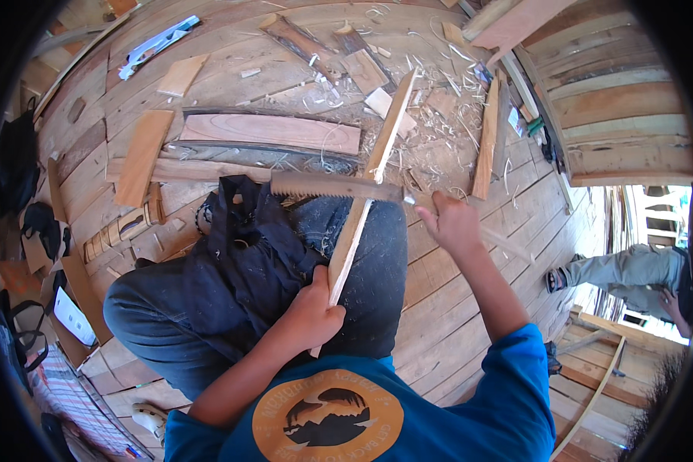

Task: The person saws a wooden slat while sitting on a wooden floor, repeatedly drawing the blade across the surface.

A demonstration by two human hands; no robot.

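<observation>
A long, narrow wooden strip (349,235) slants up from my lap, its far end over the shavings. My left hand (314,308) is closed round its near end. In my right hand (456,223) is the handle of a handsaw, whose toothed blade (327,185) lies crosswise over the strip around its middle. The blade points left and is slightly blurred; whether its teeth bite into the wood cannot be made out. Dark cloth (246,246) is bunched on my jeans beneath the blade's tip.
Curly shavings (443,127) and offcuts litter the plank floor ahead. A pale board (273,132) lies beyond my knees, with another board (145,158) to its left. At the right, another person's leg (624,271) shows. A wooden panel (616,100) stands at upper right.
</observation>
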